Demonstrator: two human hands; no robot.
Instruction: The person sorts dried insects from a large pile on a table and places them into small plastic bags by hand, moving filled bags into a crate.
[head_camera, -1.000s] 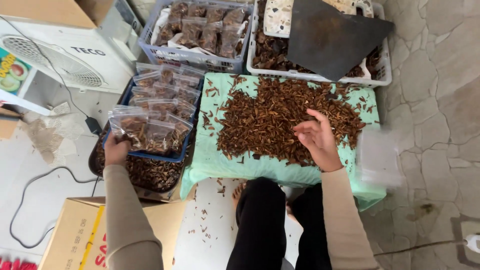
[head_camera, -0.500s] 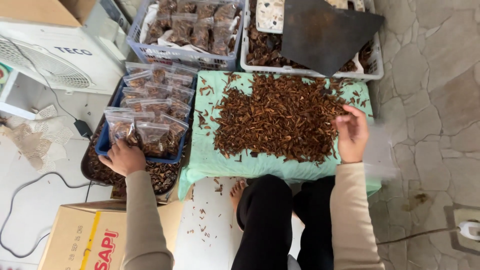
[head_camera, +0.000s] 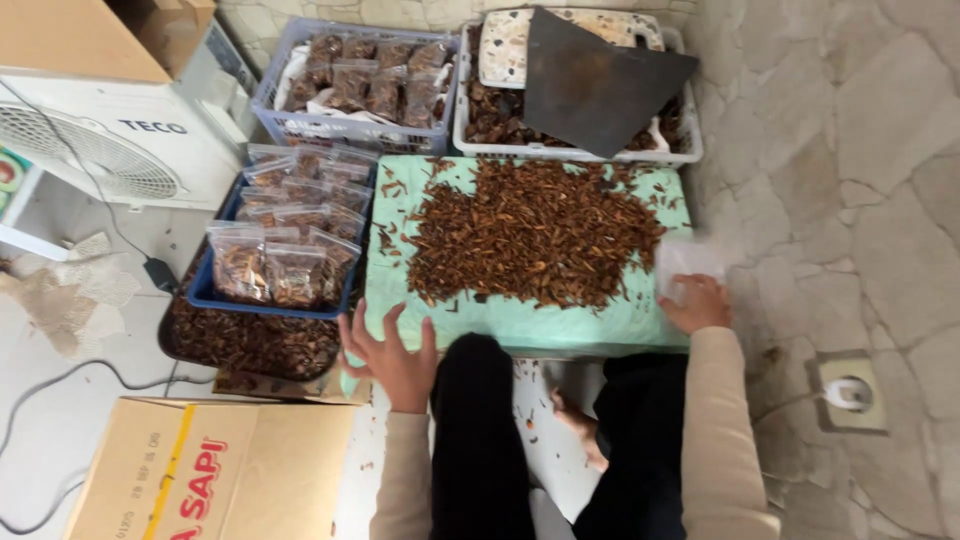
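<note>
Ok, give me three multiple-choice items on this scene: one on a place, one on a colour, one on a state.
1. Where is the right hand?
A. at the mat's right edge
B. in the blue tray
C. on the cardboard box

2. What colour is the mat under the brown pile?
A. red
B. pale green
C. black

3. How is the left hand?
A. a fist
B. gripping a bag
C. open, fingers spread

Answers: A, it rests at that edge, on a clear bag; B, the bare border shows pale green; C, the fingers are splayed and hold nothing.
</note>
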